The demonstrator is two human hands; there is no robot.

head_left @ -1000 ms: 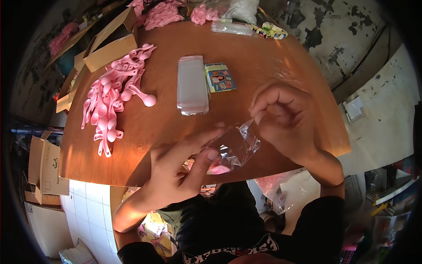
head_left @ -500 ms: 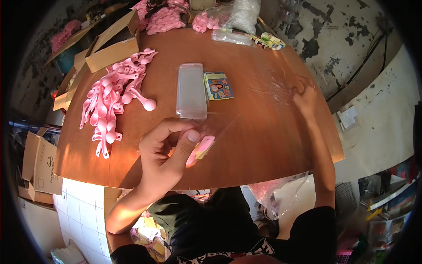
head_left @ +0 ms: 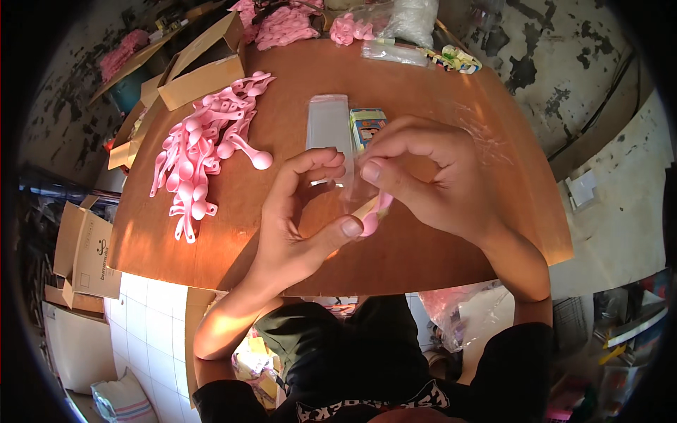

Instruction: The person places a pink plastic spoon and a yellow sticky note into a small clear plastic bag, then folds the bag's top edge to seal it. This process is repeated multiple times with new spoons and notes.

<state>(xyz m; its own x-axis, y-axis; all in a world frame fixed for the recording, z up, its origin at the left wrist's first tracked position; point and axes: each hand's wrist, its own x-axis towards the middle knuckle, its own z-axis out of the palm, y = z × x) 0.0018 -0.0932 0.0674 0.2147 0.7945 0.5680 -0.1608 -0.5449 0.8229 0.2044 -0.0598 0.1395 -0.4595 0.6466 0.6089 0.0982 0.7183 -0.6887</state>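
My right hand (head_left: 441, 176) pinches the top of a small clear plastic bag (head_left: 357, 192) between thumb and forefinger, above the near middle of the table. Inside the bag a pink plastic spoon (head_left: 370, 224) hangs tilted, with a yellowish slip of card against it. Spread around the bag's left side is my left hand (head_left: 300, 211), fingers apart, its thumb tip by the spoon's bowl. Beyond the hands lies a stack of flat clear bags (head_left: 328, 123). Beside it sits a stack of colourful printed cards (head_left: 367, 120), partly hidden by my right hand.
A heap of pink spoons (head_left: 194, 158) covers the left of the brown table (head_left: 451, 261). An open cardboard box (head_left: 201, 77) stands behind it. Along the far edge are more pink pieces (head_left: 285, 28), a white plastic sack (head_left: 411, 21) and a clear packet (head_left: 395, 53). Loose plastic film (head_left: 486, 134) lies right.
My right hand has come from the table's right side to the bag and now pinches it. My left hand's fingers have spread from their pinch. The view has shifted slightly.
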